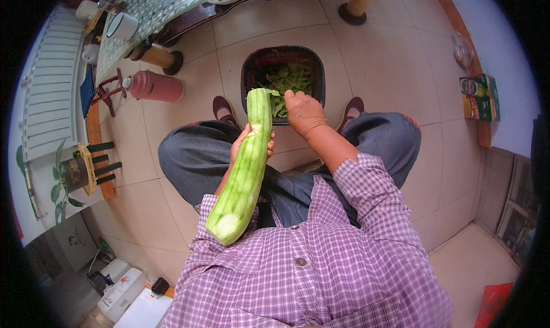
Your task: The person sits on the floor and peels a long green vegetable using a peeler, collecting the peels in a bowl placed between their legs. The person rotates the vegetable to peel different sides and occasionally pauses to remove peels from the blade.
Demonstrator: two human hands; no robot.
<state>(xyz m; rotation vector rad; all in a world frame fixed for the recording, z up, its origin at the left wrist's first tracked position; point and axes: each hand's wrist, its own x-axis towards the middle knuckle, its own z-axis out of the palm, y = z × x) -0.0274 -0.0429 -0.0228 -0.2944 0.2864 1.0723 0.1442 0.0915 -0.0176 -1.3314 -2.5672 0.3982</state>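
Note:
A long, pale green peeled gourd [242,177] lies slanted across my lap, its near end over my left forearm. From beneath, my left hand [270,144] grips it around the middle, with fingertips showing on the right side. My right hand [304,113] is curled in a fist just right of the gourd's far end. A thin strip of green peel [273,92] sits between that end and my knuckles. Whatever the right fingers hold is hidden. Under both hands stands a dark plastic bin [320,61] on the floor, with green peelings [296,76] inside.
My knees spread on either side of the bin. A pink thermos flask [157,86] stands at left, near a glass-topped table [154,10] bearing a white mug [122,26]. A knife block [88,169] with several black handles is farther left. A green carton [480,97] is at right.

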